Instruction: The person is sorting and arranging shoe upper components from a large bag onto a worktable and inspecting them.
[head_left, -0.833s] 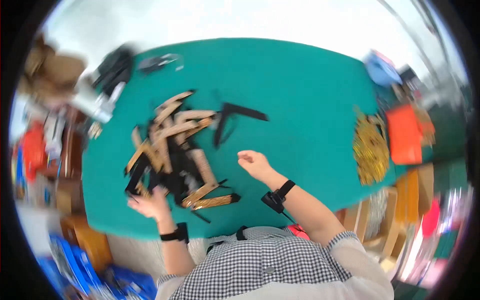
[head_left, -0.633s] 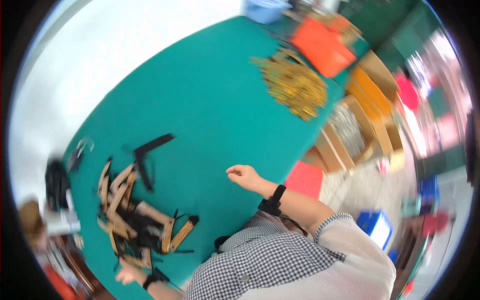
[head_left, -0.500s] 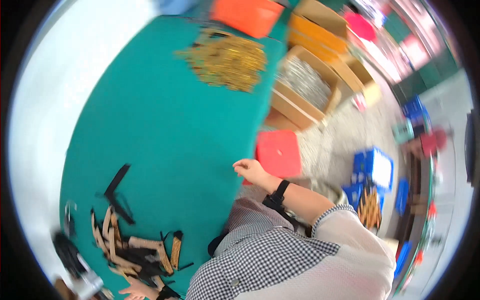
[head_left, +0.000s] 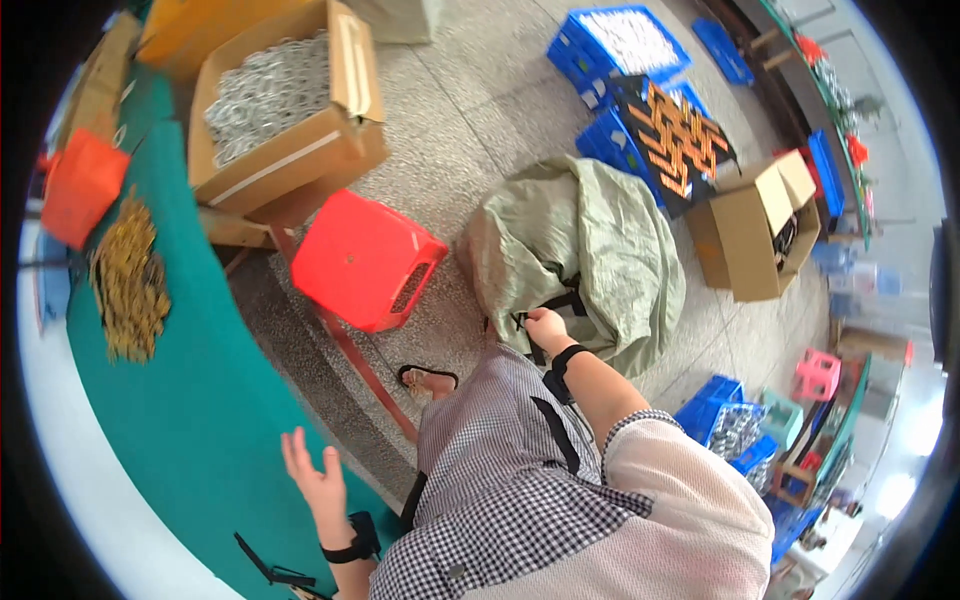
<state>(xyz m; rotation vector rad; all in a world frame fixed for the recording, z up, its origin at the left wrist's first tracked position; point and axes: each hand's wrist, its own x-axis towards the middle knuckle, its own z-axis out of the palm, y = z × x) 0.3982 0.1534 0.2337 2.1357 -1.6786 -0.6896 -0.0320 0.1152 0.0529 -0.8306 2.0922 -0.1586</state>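
Observation:
My right hand (head_left: 547,326) reaches down to a large olive-green sack (head_left: 590,255) on the floor and is closed on black straps (head_left: 560,303) at its mouth. My left hand (head_left: 312,478) hovers open, fingers spread, over the green table (head_left: 180,400) near its edge, holding nothing. A few black strap pieces (head_left: 268,570) lie on the table just below that hand.
A red plastic stool (head_left: 365,262) stands by the table. A cardboard box of silver metal parts (head_left: 275,105), a pile of brass parts (head_left: 128,280), an orange bag (head_left: 80,185), blue crates (head_left: 640,45) and another cardboard box (head_left: 755,230) surround the sack.
The view has swung from the table to the floor on the right. My right hand left the table and went down to the sack; my left hand lifted off the wooden and black pieces.

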